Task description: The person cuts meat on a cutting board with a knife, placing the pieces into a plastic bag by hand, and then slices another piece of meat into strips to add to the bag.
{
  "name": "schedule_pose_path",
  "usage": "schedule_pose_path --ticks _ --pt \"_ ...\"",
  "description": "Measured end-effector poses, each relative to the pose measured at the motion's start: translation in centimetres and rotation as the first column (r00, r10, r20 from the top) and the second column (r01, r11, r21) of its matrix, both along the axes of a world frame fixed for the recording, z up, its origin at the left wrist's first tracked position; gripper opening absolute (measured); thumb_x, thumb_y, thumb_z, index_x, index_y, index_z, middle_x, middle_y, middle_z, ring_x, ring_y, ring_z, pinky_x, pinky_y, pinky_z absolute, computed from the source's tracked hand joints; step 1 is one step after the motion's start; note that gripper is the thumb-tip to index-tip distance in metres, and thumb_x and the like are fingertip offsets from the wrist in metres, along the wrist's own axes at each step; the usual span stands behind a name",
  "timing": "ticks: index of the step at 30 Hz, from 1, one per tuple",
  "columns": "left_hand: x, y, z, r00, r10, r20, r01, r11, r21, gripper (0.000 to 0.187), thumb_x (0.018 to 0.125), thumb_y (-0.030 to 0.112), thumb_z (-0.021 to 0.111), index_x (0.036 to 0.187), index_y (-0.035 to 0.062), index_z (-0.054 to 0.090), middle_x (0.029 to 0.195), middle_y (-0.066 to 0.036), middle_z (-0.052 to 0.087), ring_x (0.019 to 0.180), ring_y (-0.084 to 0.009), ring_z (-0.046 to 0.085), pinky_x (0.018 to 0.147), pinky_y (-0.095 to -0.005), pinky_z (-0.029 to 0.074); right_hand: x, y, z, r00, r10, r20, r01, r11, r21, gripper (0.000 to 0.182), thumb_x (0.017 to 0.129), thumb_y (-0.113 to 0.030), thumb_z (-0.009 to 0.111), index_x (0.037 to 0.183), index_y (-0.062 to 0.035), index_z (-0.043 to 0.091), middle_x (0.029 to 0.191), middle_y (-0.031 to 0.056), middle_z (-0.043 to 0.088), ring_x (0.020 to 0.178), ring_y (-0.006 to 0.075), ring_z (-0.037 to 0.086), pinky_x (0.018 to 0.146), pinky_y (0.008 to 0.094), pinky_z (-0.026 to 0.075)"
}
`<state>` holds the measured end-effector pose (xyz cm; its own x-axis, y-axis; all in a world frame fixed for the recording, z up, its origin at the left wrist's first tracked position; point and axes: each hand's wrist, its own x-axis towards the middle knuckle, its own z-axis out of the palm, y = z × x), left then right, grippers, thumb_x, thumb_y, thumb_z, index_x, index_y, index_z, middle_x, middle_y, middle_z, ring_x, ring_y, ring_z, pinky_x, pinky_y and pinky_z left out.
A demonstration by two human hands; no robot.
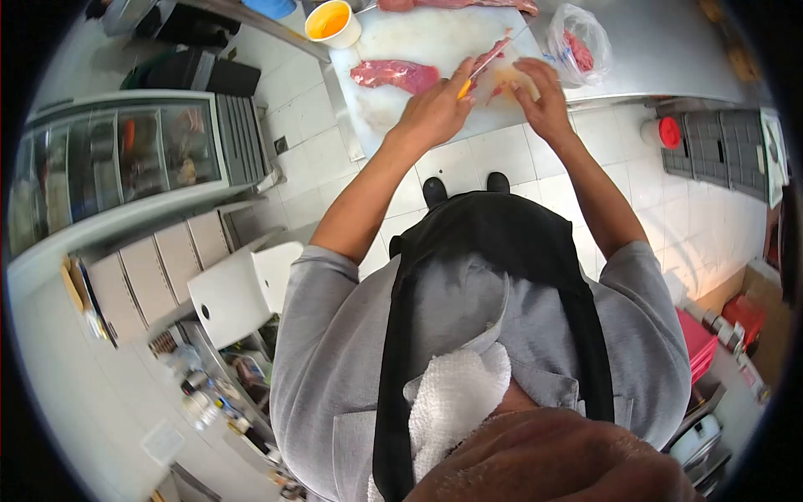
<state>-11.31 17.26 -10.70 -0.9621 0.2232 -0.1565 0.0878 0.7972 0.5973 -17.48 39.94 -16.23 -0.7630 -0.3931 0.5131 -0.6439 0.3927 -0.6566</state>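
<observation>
someone's head point(548, 460) fills the bottom edge. on the cutting board point(443, 38), the left hand point(434, 109) grips a yellow-handled knife point(464, 89) at a meat strip point(484, 59); the right hand point(542, 96) spreads open fingers nearby.

Left hand point(431, 113): closed around the yellow handle of a knife point(464, 88); blade directed far and right.
Right hand point(545, 105): fingers spread over the right side of the cutting board point(427, 38); contact with scraps cannot be determined.
Meat strip point(493, 54): beside the blade, between the hands.
Meat piece point(397, 75): flat on the board, left of the knife.
Long cut point(452, 4): at the board's far edge.
White tub point(333, 23): orange contents; far left corner.
Plastic bag point(598, 52): holds red meat; tabletop point(669, 50), right of the board.
</observation>
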Motion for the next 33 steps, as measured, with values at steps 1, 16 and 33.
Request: schedule_pose_path --ticks 1,16,33 --pt "1.3 -0.2 0.6 0.992 0.068 -0.102 -0.071 0.997 -0.021 0.068 0.094 0.027 0.059 0.150 0.0026 0.030 0.121 -0.027 0.063 0.109 -0.0435 0.061 0.092 -0.0475 0.048 0.1 0.2 1.6 0.993 -0.093 -0.073 0.094 0.996 0.004 0.039 0.087 -0.017 0.071 0.124 -0.0083 0.063 0.131 0.0158 0.058 0.121 0.0348 0.052 0.105 0.0464 0.039" --pt "11.3 -2.3 10.0 0.952 0.256 -0.166 -0.298 0.898 -0.324 0.042 0.082 0.012 0.069 0.115 0.0028 0.046 0.102 -0.025 0.067 0.096 -0.0433 0.065 0.082 -0.0497 0.052 -3.6 -3.2 1.7 0.810 0.556 -0.186 -0.302 0.668 0.680 0.086 0.092 -0.059 0.054 0.151 -0.0010 0.031 0.161 0.0122 0.028 0.152 0.0279 0.015 0.121 0.0565 0.000" --pt "25.4 0.5 6.4 0.506 0.858 -0.081 -0.828 0.510 0.232 0.038 0.083 0.007 0.079 0.107 0.0006 0.051 0.092 -0.012 0.064 0.086 -0.0171 0.063 0.079 -0.0299 0.053 -0.3 -10.0 -3.4 0.940 0.289 -0.181 -0.205 0.903 0.378 0.062 0.086 -0.043 0.069 0.133 -0.0047 0.056 0.134 0.0212 0.053 0.123 0.0387 0.049 0.103 0.0505 0.040"
